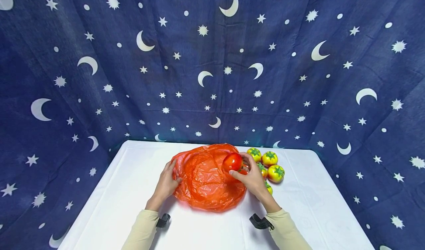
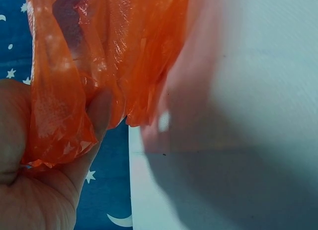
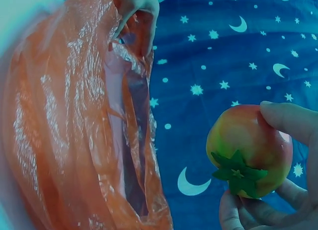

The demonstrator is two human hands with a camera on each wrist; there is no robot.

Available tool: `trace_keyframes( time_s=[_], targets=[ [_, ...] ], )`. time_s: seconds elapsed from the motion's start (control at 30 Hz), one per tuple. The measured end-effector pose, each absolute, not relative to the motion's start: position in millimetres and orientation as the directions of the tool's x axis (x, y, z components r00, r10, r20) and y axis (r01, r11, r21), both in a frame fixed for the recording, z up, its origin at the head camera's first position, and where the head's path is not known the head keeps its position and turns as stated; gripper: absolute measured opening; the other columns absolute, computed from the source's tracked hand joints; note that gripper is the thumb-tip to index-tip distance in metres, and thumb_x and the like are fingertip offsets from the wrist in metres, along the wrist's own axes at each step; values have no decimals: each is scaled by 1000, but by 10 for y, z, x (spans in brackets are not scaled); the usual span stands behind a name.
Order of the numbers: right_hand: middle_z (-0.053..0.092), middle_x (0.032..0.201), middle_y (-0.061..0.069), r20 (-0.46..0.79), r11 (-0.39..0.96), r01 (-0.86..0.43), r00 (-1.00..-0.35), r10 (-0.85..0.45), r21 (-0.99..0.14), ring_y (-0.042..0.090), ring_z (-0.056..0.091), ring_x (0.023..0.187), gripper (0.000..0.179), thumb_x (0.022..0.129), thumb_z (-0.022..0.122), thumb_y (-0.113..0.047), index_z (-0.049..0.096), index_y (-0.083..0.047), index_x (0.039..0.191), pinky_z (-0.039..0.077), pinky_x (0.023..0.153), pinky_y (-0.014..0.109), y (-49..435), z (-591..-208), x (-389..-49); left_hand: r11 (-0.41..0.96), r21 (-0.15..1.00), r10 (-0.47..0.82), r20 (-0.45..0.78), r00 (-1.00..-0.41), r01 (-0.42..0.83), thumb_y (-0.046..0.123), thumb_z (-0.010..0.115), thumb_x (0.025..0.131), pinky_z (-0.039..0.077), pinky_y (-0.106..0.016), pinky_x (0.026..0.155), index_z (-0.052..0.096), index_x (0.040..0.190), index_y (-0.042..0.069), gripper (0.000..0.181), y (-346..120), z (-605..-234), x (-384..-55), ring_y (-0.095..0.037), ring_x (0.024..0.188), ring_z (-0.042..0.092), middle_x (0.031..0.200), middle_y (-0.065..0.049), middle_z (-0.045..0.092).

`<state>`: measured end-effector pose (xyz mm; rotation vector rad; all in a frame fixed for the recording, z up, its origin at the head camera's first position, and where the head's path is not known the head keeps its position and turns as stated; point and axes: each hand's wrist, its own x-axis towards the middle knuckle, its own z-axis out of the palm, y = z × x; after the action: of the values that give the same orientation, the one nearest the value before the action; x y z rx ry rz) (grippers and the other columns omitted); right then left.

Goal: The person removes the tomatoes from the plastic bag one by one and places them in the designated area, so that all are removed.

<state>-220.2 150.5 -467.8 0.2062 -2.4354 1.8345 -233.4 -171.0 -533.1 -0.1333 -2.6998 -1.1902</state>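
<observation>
An orange-red plastic bag (image 1: 206, 185) stands on the white table, its mouth upward and spread wide. At its left side my left hand (image 1: 167, 181) grips the rim, and in the left wrist view the thin film (image 2: 59, 115) is caught between thumb and fingers. Over the bag's right side, my right hand (image 1: 253, 176) holds a tomato (image 1: 232, 162), red with yellow patches. Its green leafy top (image 3: 238, 173) shows in the right wrist view, where the tomato is apart from the bag. What lies inside the bag cannot be made out.
Several yellow-red tomatoes with green tops, one of them a tomato (image 1: 276, 173) at the outer edge, lie grouped right of the bag, partly behind my right hand. A dark blue curtain (image 1: 186, 95) with moons and stars hangs behind the white table (image 1: 308, 205).
</observation>
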Motion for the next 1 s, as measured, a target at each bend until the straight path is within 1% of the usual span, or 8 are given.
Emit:
trace_keyframes(
  time_s=[0.13,0.3,0.4,0.67,0.83,0.9,0.97,1.0],
  targets=[
    [57,134,10,159,291,-166,-986,-47,-942,26,55,121,71,77,83,-19,47,-15,139,52,98,29,1581,-4676,-2185,678,719,2,206,-979,153,-3,77,75,37,-55,113,37,147,-6,83,-1711,-5332,-2334,-47,135,43,147,-27,41],
    [55,138,8,144,301,-148,-989,-35,-942,25,54,125,74,78,83,-20,45,-15,142,48,106,31,1668,-4658,-2166,678,719,-1,208,-978,152,-3,77,74,38,-56,112,38,147,-6,83,-1707,-5336,-2334,-48,134,44,147,-27,41],
    [53,139,8,133,294,-135,-991,-26,-946,25,55,124,76,78,83,-19,44,-15,143,48,107,34,1714,-4655,-2152,678,719,1,209,-978,155,-3,77,74,38,-56,112,38,147,-5,83,-1710,-5336,-2328,-48,133,45,147,-27,41],
    [51,141,7,121,373,-109,-993,11,-922,29,56,122,72,79,82,-26,46,-25,141,50,104,47,1837,-4678,-2131,682,716,-1,208,-978,151,-3,77,76,38,-55,113,36,149,-5,84,-1726,-5355,-2319,-46,135,45,149,-25,40],
    [49,143,8,106,382,-91,-994,17,-920,29,51,127,75,80,81,-26,43,-21,144,45,108,51,1917,-4675,-2120,679,719,5,201,-980,151,-3,76,76,38,-55,113,35,149,-5,83,-1730,-5358,-2323,-45,136,44,149,-24,40],
    [48,143,9,106,379,-89,-994,24,-921,28,49,128,76,80,81,-25,41,-18,144,44,110,50,1947,-4663,-2111,676,720,8,206,-979,157,-3,76,76,37,-55,113,35,149,-5,83,-1732,-5359,-2326,-45,136,44,149,-24,40],
    [47,143,9,103,377,-84,-994,32,-922,26,48,127,76,80,81,-23,40,-17,144,46,108,41,1981,-4653,-2109,673,721,11,217,-976,168,-4,76,76,38,-55,113,36,148,-5,83,-1733,-5353,-2328,-45,135,44,148,-25,40],
    [48,142,10,101,383,-79,-994,37,-920,27,48,126,76,80,80,-23,39,-16,144,46,107,40,1999,-4650,-2110,672,722,10,217,-976,168,-4,76,75,38,-55,112,36,148,-5,83,-1732,-5347,-2332,-46,135,44,148,-25,40]
  ],
)
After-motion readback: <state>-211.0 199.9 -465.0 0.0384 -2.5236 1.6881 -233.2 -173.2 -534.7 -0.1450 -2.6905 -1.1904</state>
